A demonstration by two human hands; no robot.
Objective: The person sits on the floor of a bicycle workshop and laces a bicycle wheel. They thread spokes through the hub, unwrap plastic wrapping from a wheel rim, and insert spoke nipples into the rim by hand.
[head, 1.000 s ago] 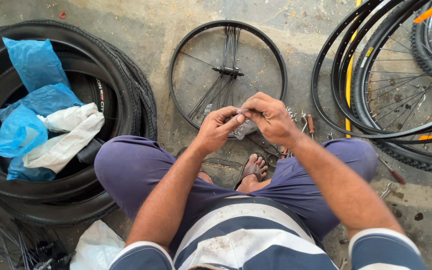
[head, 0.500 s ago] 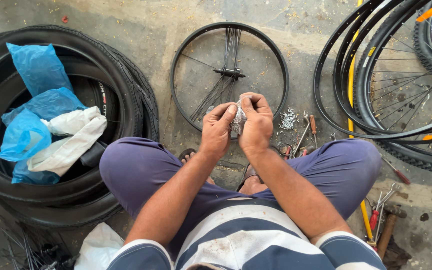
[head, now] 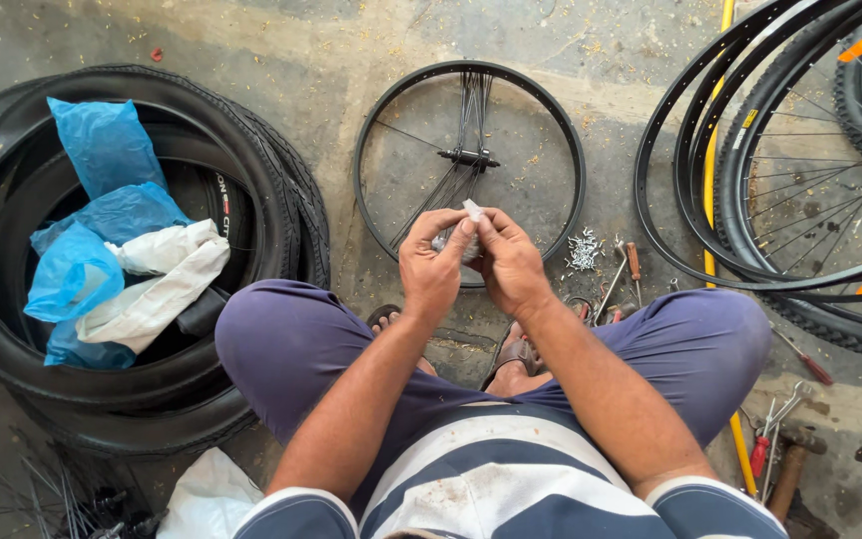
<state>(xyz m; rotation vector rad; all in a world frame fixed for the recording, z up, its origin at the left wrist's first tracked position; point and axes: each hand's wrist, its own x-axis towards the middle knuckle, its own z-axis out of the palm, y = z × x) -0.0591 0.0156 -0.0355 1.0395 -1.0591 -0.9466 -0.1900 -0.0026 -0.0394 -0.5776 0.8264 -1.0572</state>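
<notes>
Left hand (head: 433, 268): raised above the lap, thumb and forefinger closed in a pinch on a small whitish packet (head: 470, 214). Right hand (head: 509, 264): touching the left at the fingertips, thumb and forefinger pinching the same packet from the other side. Packet position: between the two sets of fingertips, upper corner protruding above them, lower part hidden behind the fingers. Remaining fingers of both hands: curled inward, not spread.

Directly beyond the hands, flat on the concrete floor (head: 351, 40): bare black bicycle wheel rim (head: 367, 140) with hub and loose spokes gathered at the centre. Just right of that rim: small heap of silver spoke nipples (head: 583, 250), beside a red-handled screwdriver (head: 634, 264). Far left: stack of black rubber tyres (head: 281, 200) containing crumpled blue plastic bags (head: 102, 150). Far right: upright spoked bicycle wheels (head: 800, 180).
</notes>
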